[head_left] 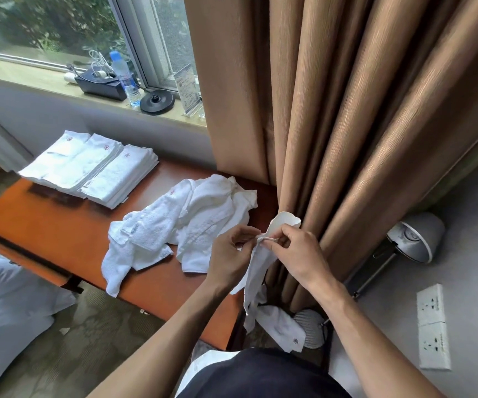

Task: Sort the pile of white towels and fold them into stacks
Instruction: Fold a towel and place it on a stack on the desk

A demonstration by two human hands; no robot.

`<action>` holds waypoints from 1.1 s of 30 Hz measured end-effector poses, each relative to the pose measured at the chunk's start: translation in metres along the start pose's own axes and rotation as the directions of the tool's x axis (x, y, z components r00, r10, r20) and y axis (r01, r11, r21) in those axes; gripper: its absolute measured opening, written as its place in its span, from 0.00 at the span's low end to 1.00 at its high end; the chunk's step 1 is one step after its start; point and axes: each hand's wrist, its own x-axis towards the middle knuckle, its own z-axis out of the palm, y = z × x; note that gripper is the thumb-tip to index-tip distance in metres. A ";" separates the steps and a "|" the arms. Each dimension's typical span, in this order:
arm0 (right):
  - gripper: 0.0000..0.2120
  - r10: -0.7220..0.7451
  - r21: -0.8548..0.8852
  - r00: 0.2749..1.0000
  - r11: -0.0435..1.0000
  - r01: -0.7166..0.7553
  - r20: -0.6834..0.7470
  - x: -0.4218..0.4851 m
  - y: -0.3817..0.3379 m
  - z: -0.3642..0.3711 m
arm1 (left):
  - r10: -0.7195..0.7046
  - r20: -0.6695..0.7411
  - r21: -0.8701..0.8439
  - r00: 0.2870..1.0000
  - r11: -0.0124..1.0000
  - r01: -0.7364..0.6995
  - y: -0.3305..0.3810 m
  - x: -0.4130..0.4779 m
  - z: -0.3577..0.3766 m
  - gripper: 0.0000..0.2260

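A white towel (257,271) hangs lengthwise in front of me, its lower end drooping past the table's right edge toward the floor. My left hand (232,254) and my right hand (298,251) both pinch its top edge, close together. A loose pile of crumpled white towels (180,222) lies on the orange-brown table (51,225) just left of my hands. Folded white towels with small red logos sit in overlapping stacks (91,168) at the table's far left.
Brown curtains (346,110) hang right behind the table. The window sill (45,79) carries a water bottle, a black box with cables, a kettle base and a card stand. A floor lamp head (415,237) and wall sockets (432,326) are at right. White bedding (2,297) lies at left.
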 end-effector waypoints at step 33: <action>0.08 0.111 0.252 0.993 0.961 -0.115 0.030 -0.001 0.035 -0.010 | 0.106 0.004 0.121 0.994 0.987 -0.106 -0.017 0.012 -0.024 0.04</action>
